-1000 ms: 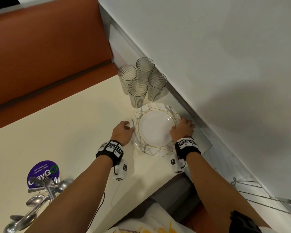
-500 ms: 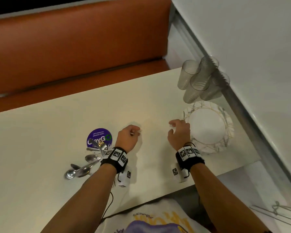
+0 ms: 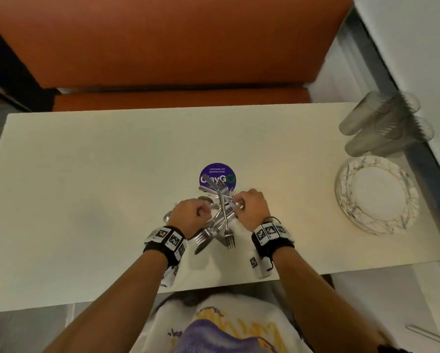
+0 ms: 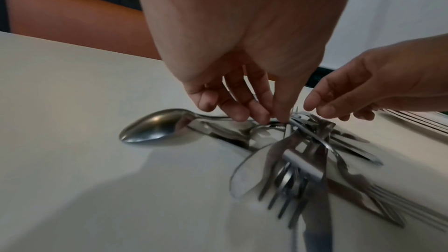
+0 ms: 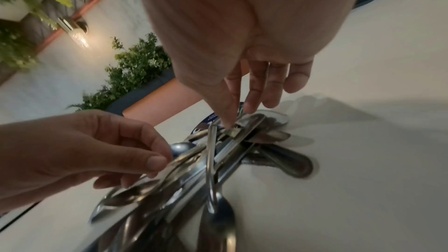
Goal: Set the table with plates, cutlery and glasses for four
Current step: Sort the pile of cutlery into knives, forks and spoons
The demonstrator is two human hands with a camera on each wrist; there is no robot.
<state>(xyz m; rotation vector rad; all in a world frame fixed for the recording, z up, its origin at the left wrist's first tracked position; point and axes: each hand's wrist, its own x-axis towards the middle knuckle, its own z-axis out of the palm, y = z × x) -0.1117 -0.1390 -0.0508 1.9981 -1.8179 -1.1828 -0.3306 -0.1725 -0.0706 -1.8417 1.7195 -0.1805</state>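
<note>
**Both hands in the cutlery pile at the middle of the surface**

A tangled cutlery pile [image 3: 219, 220] of forks, spoons and knives lies on the pale surface [image 3: 86, 174], near its front edge and just in front of a round purple sticker [image 3: 217, 176]; some pieces overlap the sticker's near rim.

The left hand [image 3: 189, 216] comes down on the left side of the pile with its fingers curled. From the left wrist view its fingertips [image 4: 261, 116] pinch down among the handles where they cross, beside a spoon [image 4: 155, 127] that lies bowl-up at the pile's left edge. Which single piece they hold cannot be told.

The right hand [image 3: 252, 208] reaches in from the right, fingers bent. In the right wrist view its thumb and forefinger close on a flat handle [image 5: 244, 125] at the top of the pile, while the other fingers hang loose above it. A fork [image 3: 229, 238] points its tines toward the person at the near end of the pile.

At the right end of the surface stands a stack of marbled plates [image 3: 376, 197] with gold lines, and just behind it a cluster of ribbed glasses [image 3: 382, 128], close against the wall. Both are well apart from the hands. An orange bench [image 3: 175, 47] runs along the far side of the surface.
</note>
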